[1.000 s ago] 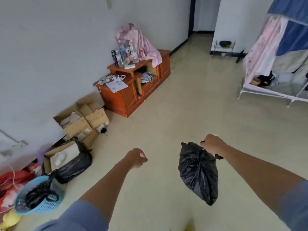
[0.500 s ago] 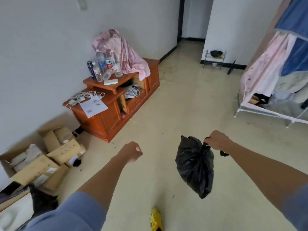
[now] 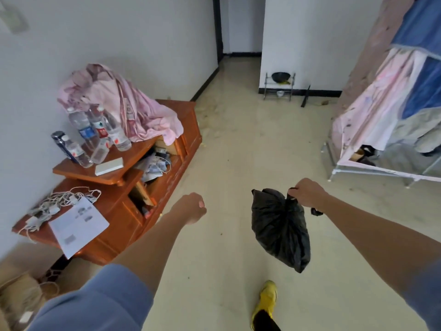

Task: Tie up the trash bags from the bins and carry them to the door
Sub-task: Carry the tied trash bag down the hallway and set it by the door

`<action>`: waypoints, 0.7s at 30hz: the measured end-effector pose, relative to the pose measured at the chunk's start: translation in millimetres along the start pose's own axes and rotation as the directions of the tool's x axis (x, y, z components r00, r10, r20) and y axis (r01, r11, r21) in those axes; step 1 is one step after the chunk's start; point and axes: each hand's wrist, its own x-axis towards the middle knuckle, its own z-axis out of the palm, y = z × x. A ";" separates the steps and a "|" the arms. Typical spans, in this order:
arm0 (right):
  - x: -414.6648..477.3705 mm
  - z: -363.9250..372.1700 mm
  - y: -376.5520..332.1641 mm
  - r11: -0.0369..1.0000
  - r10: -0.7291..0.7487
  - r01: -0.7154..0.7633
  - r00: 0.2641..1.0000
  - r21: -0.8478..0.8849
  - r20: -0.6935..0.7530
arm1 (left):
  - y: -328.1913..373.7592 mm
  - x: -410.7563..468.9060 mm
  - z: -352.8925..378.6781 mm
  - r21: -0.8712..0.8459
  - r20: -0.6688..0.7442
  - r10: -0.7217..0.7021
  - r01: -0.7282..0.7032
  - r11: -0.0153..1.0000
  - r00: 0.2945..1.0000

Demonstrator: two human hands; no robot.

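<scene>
A tied black trash bag [image 3: 280, 226] hangs above the tiled floor, right of centre. My right hand [image 3: 307, 193] is closed around its gathered top. A short black tail of the bag sticks out below the wrist. My left hand [image 3: 192, 207] is held out in front as a loose fist with nothing in it, about a forearm's length left of the bag. My foot in a yellow shoe [image 3: 266, 301] steps forward under the bag.
A wooden cabinet [image 3: 133, 211] with water bottles [image 3: 95, 132], pink cloth [image 3: 119, 101], cables and a paper stands along the left wall. A fabric wardrobe on a metal frame [image 3: 391, 130] is at the right. Ahead, a corridor opening [image 3: 238, 51] and a small metal rack [image 3: 279, 87].
I have walked forward: the cardboard boxes, blue bin and other black bag have slid out of view at the left, the cabinet is closer. The bag still hangs from my right hand.
</scene>
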 end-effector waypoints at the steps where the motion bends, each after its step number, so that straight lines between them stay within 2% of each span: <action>1: 31.8 -1.5 -5.9 1.000 -0.001 0.001 1.000 0.000 0.008 | 2.4 31.4 -6.0 0.011 0.007 0.003 -0.003 1.000 1.000; 6: 187.9 -19.9 -39.5 1.000 0.006 -0.006 0.997 0.002 0.083 | 19.7 179.8 -48.5 0.044 0.053 -0.026 0.024 0.999 0.998; 8: 244.7 -39.6 -60.2 1.000 -0.004 0.005 0.994 -0.013 0.109 | 27.0 237.3 -75.1 0.040 0.029 -0.028 0.027 0.999 0.999; 14: 404.5 -93.6 -135.4 1.000 -0.026 0.027 0.995 -0.008 0.098 | 26.3 386.3 -141.9 0.026 0.006 -0.041 0.041 0.999 0.999; 21: 604.6 -111.4 -205.7 1.000 -0.001 0.002 0.999 -0.018 0.046 | 1.2 596.3 -202.4 0.007 0.016 -0.034 0.034 0.999 0.999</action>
